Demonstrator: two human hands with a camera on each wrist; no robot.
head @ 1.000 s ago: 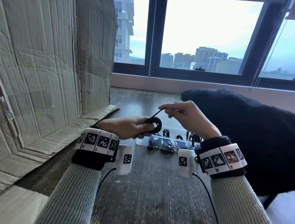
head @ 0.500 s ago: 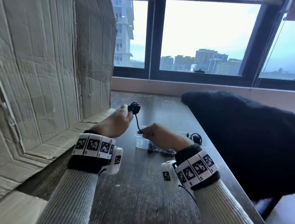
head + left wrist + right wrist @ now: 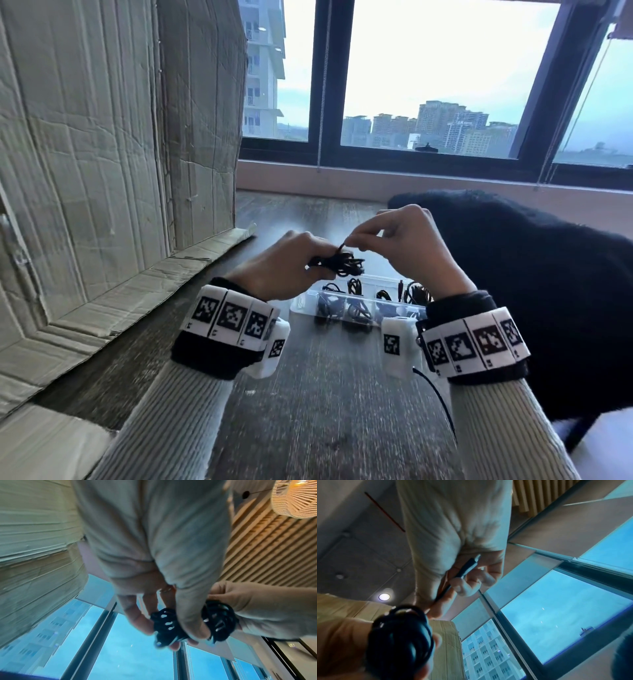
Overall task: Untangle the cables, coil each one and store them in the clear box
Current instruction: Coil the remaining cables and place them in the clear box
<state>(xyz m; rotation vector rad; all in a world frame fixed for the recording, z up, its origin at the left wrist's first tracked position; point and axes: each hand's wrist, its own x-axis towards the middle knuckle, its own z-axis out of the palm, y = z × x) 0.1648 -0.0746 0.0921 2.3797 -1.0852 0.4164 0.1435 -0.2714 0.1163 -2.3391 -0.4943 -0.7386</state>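
A black cable bundle (image 3: 340,263) hangs in the air above the clear box (image 3: 356,308), wound into a small coil. My left hand (image 3: 291,265) grips the coil (image 3: 188,623) between thumb and fingers. My right hand (image 3: 400,240) pinches the cable's loose end (image 3: 465,569), which runs through its curled fingers down to the coil (image 3: 399,639). The clear box lies on the dark wooden table (image 3: 325,411) just beyond my wrists and holds several coiled black cables in its compartments.
A large cardboard box (image 3: 102,154) stands at the left, its flap lying on the table. A black fuzzy garment (image 3: 531,291) covers the right side. A window sill and wall close the table's far end.
My right hand rose from low near the box up to the coil and now pinches the cable end. My left hand moved right and lower with the coil, which looks thicker.
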